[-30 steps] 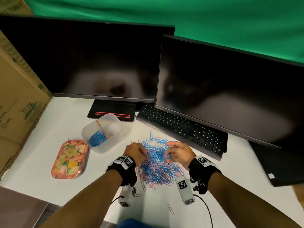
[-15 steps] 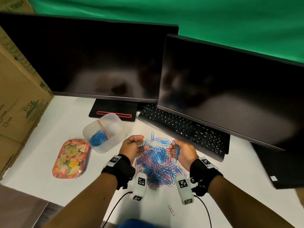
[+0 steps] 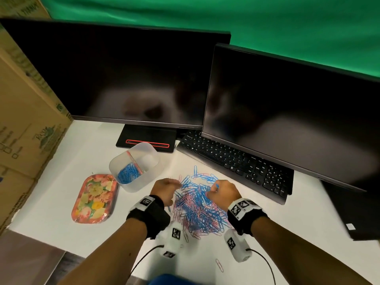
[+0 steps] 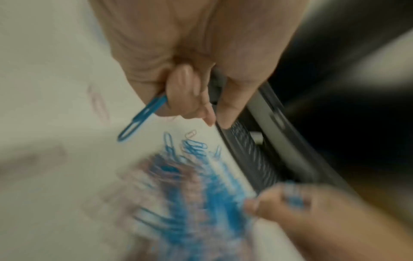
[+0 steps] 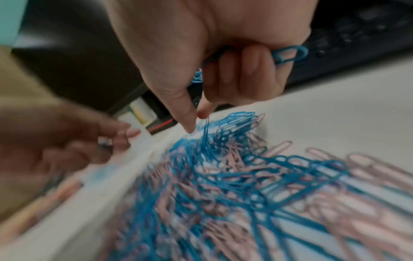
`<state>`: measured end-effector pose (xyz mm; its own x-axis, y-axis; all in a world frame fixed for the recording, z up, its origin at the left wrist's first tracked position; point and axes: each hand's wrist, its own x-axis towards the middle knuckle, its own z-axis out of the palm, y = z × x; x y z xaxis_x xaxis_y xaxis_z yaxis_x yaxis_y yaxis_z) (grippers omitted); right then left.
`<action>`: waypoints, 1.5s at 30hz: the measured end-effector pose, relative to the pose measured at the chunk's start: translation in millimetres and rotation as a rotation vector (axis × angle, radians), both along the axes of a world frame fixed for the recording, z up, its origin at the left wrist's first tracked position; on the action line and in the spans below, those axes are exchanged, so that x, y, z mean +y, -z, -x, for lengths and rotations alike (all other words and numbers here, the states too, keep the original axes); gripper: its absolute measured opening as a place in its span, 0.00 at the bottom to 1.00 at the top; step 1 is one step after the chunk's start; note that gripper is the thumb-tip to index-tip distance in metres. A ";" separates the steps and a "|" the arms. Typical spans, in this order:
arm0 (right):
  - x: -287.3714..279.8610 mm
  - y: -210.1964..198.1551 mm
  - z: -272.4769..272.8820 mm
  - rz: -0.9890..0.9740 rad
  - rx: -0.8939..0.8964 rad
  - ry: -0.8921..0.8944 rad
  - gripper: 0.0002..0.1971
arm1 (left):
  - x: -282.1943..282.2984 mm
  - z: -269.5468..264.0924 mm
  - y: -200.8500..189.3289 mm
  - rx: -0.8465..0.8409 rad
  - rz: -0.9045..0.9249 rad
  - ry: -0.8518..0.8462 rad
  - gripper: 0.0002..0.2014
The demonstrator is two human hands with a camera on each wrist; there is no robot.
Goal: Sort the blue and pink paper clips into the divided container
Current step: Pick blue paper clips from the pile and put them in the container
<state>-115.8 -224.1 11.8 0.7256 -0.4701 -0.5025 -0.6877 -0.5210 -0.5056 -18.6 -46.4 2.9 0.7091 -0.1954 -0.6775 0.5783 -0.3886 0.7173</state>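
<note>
A tangled pile of blue and pink paper clips [image 3: 200, 208] lies on the white desk between my hands. My left hand [image 3: 164, 189] is at the pile's left edge; its curled fingers hold a blue clip [image 4: 143, 118] that sticks out below them. My right hand [image 3: 223, 191] is at the pile's right edge, gripping several blue clips [image 5: 288, 54] in curled fingers while thumb and forefinger pinch another blue clip [image 5: 205, 130] from the pile. The clear divided container [image 3: 134, 165] stands to the left, with blue clips [image 3: 128, 173] in its near compartment.
A flowered tray [image 3: 94, 199] lies left of the container. A black keyboard [image 3: 236, 163] and two dark monitors [image 3: 287, 112] close off the back. A cardboard box [image 3: 24, 124] walls the left side. One loose pink clip [image 3: 219, 265] lies near the desk's front edge.
Both hands lifted off the pile half a second ago, each with a blue clip, and have now come back down to its edges. The head view has shifted slightly.
</note>
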 end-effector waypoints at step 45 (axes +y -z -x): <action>-7.1 4.2 7.6 -0.105 -0.136 -0.102 0.12 | -6.6 0.9 -19.9 -0.482 -0.222 0.494 0.05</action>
